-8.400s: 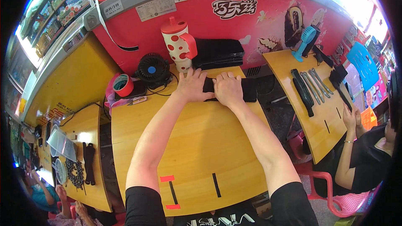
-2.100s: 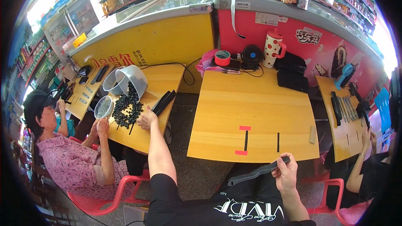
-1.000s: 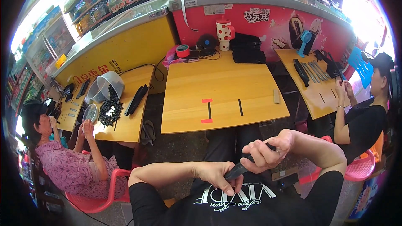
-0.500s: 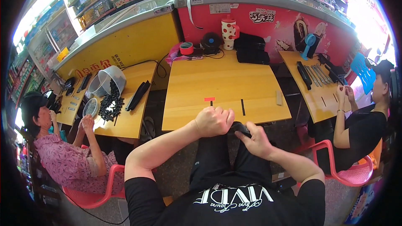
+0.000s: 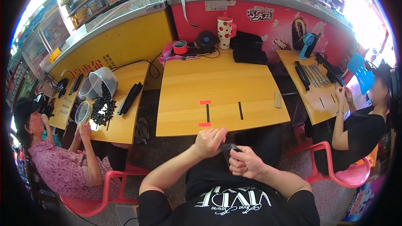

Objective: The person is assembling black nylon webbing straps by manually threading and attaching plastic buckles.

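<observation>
Over my lap, just off the table's near edge, my left hand point(image 5: 209, 143) is closed, its fingertips pinching one end of a glossy black strip point(image 5: 227, 147). The strip's exact kind cannot be made out. My right hand point(image 5: 248, 163) is wrapped round the other part of it, thumb on top, and a length hangs down beside the fingers. Beyond my hands lies the wooden table point(image 5: 180, 88). On it are two short black lines and a red tape piece point(image 5: 204, 124) near the front, with another red tape piece point(image 5: 205, 102) farther back.
A dotted tumbler point(image 5: 224, 32), a small black fan point(image 5: 206, 39), a tape roll point(image 5: 180, 47) and a stack of black pouches point(image 5: 250, 53) stand at the table's back. A light strip point(image 5: 277, 99) lies at its right. Seated people work at both side tables; black pieces point(image 5: 103, 111) spill at left.
My hands have come lower and nearer to me, and the black strip now shows stretched between them. The view has shifted, uncovering the front red tape piece.
</observation>
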